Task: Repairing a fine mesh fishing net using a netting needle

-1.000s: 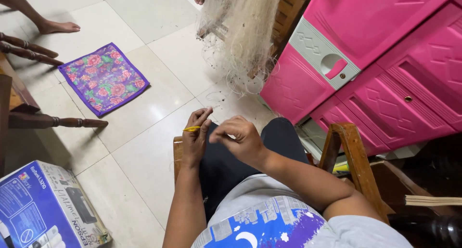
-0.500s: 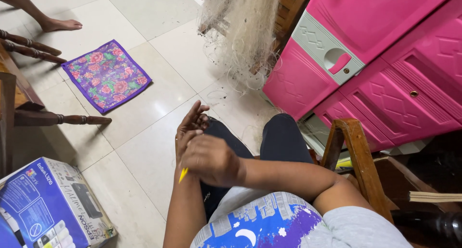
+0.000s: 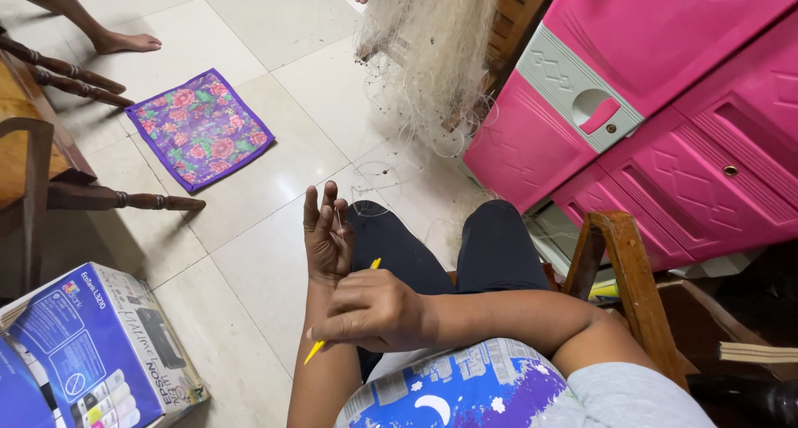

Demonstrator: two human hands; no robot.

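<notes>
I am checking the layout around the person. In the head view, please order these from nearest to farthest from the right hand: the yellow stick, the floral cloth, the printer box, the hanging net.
1. Yellow stick: held in the right hand.
2. Printer box: on the floor, lower left.
3. Floral cloth: on the floor, upper left.
4. Hanging net: top centre, beside the pink cabinet. It is close to the cloth in distance, so these two are hard to rank.

Pale tiled floor [image 3: 274,145], pink plastic cabinet [image 3: 665,104], dark wooden chairs [image 3: 50,154], floral cloth mat [image 3: 202,129], printer box [image 3: 91,345]
</notes>
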